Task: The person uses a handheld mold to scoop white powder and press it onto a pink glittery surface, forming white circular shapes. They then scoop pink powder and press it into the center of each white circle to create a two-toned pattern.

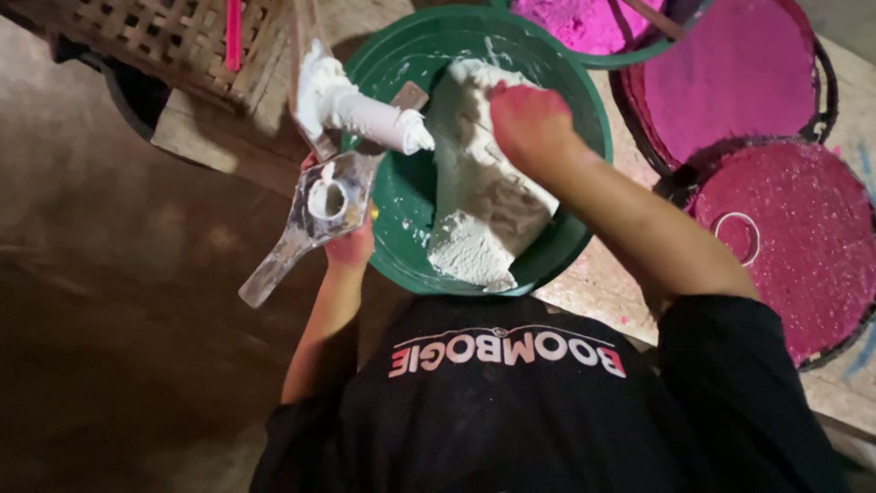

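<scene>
Over the green basin (401, 196), the right hand (529, 123), stained pink, presses knuckles-up into the white paste (479, 205) heaped on the basin's right side; fingers curl into the paste, grip not resolvable. Forearm runs down-right to a black sleeve. At the basin's left rim the left hand (351, 246) closes around a paste-smeared metal mould (315, 215), its handle pointing down-left. A white paste-coated cylinder (379, 119) lies across the upper-left rim. Right of the basin, round trays of pink powder (730, 73).
</scene>
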